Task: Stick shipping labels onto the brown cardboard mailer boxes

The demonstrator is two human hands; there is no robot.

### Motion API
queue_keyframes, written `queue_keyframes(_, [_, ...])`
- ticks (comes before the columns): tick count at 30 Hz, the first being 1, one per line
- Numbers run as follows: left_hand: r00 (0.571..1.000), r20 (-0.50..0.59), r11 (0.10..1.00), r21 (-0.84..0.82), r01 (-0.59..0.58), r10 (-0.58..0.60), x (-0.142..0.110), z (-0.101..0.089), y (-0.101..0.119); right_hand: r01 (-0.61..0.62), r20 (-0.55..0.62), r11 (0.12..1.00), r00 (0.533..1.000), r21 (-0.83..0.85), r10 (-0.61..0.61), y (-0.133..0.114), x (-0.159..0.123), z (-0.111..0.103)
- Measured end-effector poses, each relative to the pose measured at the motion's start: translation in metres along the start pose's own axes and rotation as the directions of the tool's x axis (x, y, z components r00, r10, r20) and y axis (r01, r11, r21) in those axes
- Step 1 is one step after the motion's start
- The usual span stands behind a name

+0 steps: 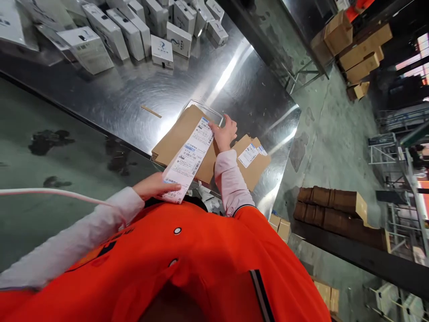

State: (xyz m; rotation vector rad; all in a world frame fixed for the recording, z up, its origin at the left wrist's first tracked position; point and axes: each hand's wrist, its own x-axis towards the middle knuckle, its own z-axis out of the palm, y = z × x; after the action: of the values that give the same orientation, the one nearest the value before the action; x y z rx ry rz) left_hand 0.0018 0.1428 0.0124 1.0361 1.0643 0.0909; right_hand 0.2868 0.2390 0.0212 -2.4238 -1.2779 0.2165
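Observation:
My left hand is closed around the lower end of a long strip of white printed shipping labels, thumb on top. The strip slants up over a stack of flat brown cardboard mailers at the table's near edge. At its upper end, my right hand has its thumb against the label edge, the other fingers spread apart from it. Under the stack, the rim of a clear tray shows. Beside my right forearm lie more cardboard mailers, with white labels stuck on.
Many white boxes crowd the far left of the shiny metal table. A thin cardboard scrap lies on it. A pale cable crosses my left arm. Brown cartons stand to the right, beyond the table's edge.

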Motion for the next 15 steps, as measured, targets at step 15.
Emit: queue_keyframes(15, [0.845,-0.404,0.933,0.225,-0.281,0.351,0.019,-0.033,0.069,0.648,0.391,0.733,0.633,0.205,-0.668,0.000,-0.126,-0.012])
